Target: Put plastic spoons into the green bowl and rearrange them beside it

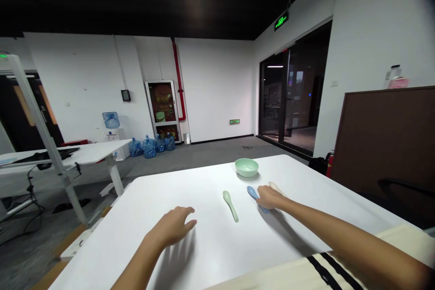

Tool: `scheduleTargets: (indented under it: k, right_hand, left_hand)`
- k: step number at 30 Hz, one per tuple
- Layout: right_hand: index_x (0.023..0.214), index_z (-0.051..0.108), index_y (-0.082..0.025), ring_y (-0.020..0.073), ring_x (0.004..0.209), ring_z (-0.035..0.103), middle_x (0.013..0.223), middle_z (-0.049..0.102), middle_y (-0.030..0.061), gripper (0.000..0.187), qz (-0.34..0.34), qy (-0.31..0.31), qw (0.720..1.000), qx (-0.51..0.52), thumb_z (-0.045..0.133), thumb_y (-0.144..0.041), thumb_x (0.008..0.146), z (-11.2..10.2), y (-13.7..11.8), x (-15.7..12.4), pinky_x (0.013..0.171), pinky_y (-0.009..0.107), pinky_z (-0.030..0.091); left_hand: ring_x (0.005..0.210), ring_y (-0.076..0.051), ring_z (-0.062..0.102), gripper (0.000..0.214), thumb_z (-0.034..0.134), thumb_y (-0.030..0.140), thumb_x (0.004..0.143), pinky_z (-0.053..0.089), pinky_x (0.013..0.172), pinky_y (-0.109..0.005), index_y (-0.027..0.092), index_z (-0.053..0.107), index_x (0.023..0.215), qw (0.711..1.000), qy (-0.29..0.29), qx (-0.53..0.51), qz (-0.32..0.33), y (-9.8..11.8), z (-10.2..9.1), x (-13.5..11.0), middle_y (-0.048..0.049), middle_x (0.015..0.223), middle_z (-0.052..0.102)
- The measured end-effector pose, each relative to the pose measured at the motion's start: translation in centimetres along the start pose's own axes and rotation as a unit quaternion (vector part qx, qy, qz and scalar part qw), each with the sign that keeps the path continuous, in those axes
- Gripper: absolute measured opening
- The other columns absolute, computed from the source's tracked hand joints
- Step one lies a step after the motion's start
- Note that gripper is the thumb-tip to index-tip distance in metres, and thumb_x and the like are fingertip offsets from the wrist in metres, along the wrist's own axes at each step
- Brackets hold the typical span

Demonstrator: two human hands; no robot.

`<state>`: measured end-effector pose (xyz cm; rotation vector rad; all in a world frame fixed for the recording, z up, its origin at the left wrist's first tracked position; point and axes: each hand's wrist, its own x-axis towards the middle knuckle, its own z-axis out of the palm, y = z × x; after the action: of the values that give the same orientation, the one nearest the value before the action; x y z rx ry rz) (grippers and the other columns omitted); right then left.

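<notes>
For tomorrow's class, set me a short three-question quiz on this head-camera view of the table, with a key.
1. True or false: the mint-green bowl stands on the white table.
2. Multiple choice: what is the right hand over? A) the bowl; B) the blue spoon; C) the green spoon.
3. Short answer: which spoon lies nearest the left hand?

Key: 1 true; 2 B; 3 the green spoon.
</notes>
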<state>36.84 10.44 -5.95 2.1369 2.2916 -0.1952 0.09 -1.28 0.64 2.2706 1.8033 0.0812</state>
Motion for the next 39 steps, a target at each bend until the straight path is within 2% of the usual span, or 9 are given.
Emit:
scheduleTargets:
  k: [6,13,18,22,26,29,33,35,39]
  right_hand:
    - [0.093,0.065,-0.012,0.0264,0.089,0.067,0.104,0.068,0.0164,0.023,0.007,-0.015,1.0,0.002,0.056,-0.028,0.079,0.1,-0.1,-0.3,0.067,0.03,0.041]
    - [0.089,0.066,-0.012,0.0255,0.089,0.066,0.098,0.07,0.0151,0.026,0.003,0.012,1.0,-0.005,0.052,-0.034,0.084,-0.1,0.1,-0.3,0.074,0.032,0.041]
    - [0.086,0.068,-0.013,0.0275,0.091,0.065,0.096,0.07,0.0161,0.039,0.008,0.05,0.999,0.013,0.045,-0.044,0.089,-1.9,0.3,-0.3,0.072,0.032,0.042]
    - [0.106,0.067,-0.015,0.03,0.101,0.063,0.109,0.069,0.0165,0.045,0.008,0.091,0.994,0.053,0.043,-0.051,0.09,-4.0,0.8,-1.2,0.074,0.032,0.042]
    - [0.128,0.057,-0.017,0.0294,0.115,0.058,0.126,0.063,0.0152,0.052,-0.041,0.12,0.987,0.101,0.042,-0.051,0.091,-5.2,1.5,-3.1,0.086,0.033,0.043]
    - [0.141,0.046,-0.017,0.0293,0.13,0.047,0.143,0.05,0.0145,0.06,-0.071,0.135,0.983,0.104,0.04,-0.052,0.092,-4.9,2.4,-4.1,0.1,0.036,0.038]
    - [0.152,0.027,-0.016,0.031,0.144,0.025,0.158,0.025,0.0159,0.071,-0.049,0.157,0.984,0.064,0.034,-0.056,0.093,-3.0,4.0,-4.1,0.11,0.046,0.028]
    - [0.154,0.021,-0.018,0.0323,0.145,0.022,0.16,0.018,0.0159,0.074,-0.044,0.148,0.987,0.052,0.033,-0.058,0.093,-2.1,4.9,-3.7,0.111,0.05,0.026]
    - [0.156,0.016,-0.02,0.0326,0.146,0.021,0.161,0.015,0.0157,0.077,-0.045,0.131,0.989,0.049,0.033,-0.06,0.093,-1.2,6.0,-3.0,0.112,0.054,0.023]
  left_hand:
    - [0.12,-0.031,0.056,0.057,0.042,0.058,0.086,0.043,0.1,-0.044,0.026,0.059,0.13,1.0,0.002,-0.004,0.008,0.0,0.1,0.1,-0.0104,0.131,0.062]
    - [0.121,-0.031,0.056,0.058,0.04,0.06,0.087,0.043,0.099,-0.043,0.027,0.057,0.132,1.0,-0.006,-0.002,0.002,-0.3,0.3,0.3,-0.0098,0.133,0.061]
    - [0.12,-0.031,0.056,0.058,0.04,0.061,0.087,0.044,0.098,-0.043,0.028,0.057,0.132,1.0,-0.002,0.0,0.01,-0.7,0.5,0.5,-0.0091,0.133,0.061]
    - [0.12,-0.031,0.056,0.058,0.04,0.061,0.087,0.044,0.098,-0.042,0.028,0.058,0.131,1.0,-0.002,-0.004,0.007,-0.7,0.6,0.5,-0.0098,0.132,0.061]
    - [0.119,-0.031,0.057,0.059,0.039,0.061,0.087,0.044,0.098,-0.042,0.027,0.057,0.131,1.0,0.0,-0.004,0.008,-0.5,0.5,0.4,-0.0102,0.132,0.061]
    - [0.12,-0.03,0.056,0.06,0.04,0.062,0.086,0.044,0.099,-0.041,0.026,0.058,0.131,1.0,0.006,-0.004,0.009,-0.5,0.5,0.4,-0.0103,0.132,0.061]
    - [0.12,-0.03,0.056,0.06,0.04,0.062,0.086,0.045,0.098,-0.04,0.027,0.059,0.13,1.0,0.014,-0.004,0.006,-0.5,0.5,0.4,-0.0102,0.132,0.062]
    - [0.121,-0.03,0.057,0.059,0.04,0.062,0.086,0.045,0.098,-0.04,0.027,0.059,0.13,1.0,0.017,-0.003,0.007,-0.6,0.6,0.5,-0.0101,0.131,0.062]
    - [0.124,-0.029,0.054,0.06,0.039,0.061,0.087,0.043,0.1,-0.039,0.026,0.058,0.132,1.0,0.024,0.0,0.011,-0.6,0.6,0.6,-0.0089,0.133,0.061]
